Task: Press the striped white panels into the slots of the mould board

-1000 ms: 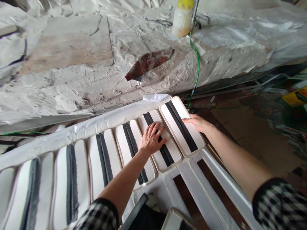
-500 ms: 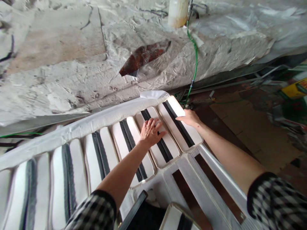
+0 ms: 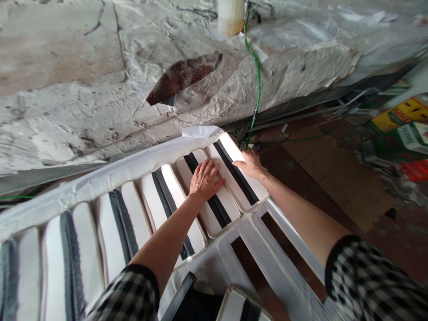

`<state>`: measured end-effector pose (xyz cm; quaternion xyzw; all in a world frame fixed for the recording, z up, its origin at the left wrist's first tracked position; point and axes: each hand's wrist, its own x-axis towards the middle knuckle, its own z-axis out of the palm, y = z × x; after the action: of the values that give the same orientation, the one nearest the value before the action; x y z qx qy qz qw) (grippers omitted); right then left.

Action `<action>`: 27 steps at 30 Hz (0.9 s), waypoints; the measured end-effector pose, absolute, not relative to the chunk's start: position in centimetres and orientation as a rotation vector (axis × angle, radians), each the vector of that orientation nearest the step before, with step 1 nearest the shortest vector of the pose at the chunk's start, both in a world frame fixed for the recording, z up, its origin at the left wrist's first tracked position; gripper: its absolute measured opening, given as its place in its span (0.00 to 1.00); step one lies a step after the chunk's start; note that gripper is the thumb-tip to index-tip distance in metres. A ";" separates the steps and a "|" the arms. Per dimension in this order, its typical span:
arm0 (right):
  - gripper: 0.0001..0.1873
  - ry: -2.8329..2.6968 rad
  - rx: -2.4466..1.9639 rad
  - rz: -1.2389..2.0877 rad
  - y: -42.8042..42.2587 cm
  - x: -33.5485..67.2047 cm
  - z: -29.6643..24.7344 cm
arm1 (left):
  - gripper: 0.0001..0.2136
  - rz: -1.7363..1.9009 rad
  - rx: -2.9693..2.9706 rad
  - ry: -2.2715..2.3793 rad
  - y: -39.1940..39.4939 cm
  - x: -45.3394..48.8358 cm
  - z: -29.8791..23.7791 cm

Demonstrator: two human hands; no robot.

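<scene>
White padded panels with rounded corners, each with a dark strip along its middle, lie side by side in a slanting row. My left hand (image 3: 204, 179) rests palm down with fingers spread on the second panel from the right (image 3: 219, 218). At the right end, my right hand (image 3: 251, 165) is at the outer long edge of the last panel (image 3: 257, 189). Its thumb lies on the white top and its fingers curl at the edge, their tips partly hidden. Under the panels is a frame wrapped in whitish film (image 3: 267, 240), with open gaps between its slats.
Behind the row stands a bench (image 3: 83, 111) crusted with pale residue. A cloudy container (image 3: 230, 18) and a green hose (image 3: 258, 76) are on it. Cardboard (image 3: 341, 178) and yellow and green tins (image 3: 399, 116) lie to the right. Another panel (image 3: 239, 307) shows at the bottom.
The view has shifted right, so the scene sits farther left. Both hands stay on the same two panels, the left fingers a little closer together.
</scene>
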<state>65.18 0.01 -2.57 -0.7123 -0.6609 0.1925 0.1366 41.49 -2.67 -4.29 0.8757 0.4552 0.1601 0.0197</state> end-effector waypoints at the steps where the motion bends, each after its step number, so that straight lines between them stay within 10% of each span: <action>1: 0.18 -1.889 -2.085 0.514 -0.1 65.2 -2.9 | 0.28 0.490 2.716 1.416 -2.7 41.6 -4.3; 8: 0.35 -1.796 -2.103 0.642 -1.6 66.3 -3.7 | 0.30 0.427 2.697 1.431 -2.7 41.7 -3.9; 17: 0.16 -1.711 -2.121 0.653 -9.3 68.1 -3.2 | 0.34 0.388 2.688 1.443 -2.9 41.8 -3.5; 27: 0.20 -1.732 -2.096 0.726 -8.7 69.4 -4.5 | 0.32 0.389 2.707 1.425 -2.8 41.8 -3.4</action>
<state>69.45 -8.75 -4.49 -0.7348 -0.6073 0.2545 0.1631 41.84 -2.79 -3.40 0.8775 0.4618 0.1261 0.0289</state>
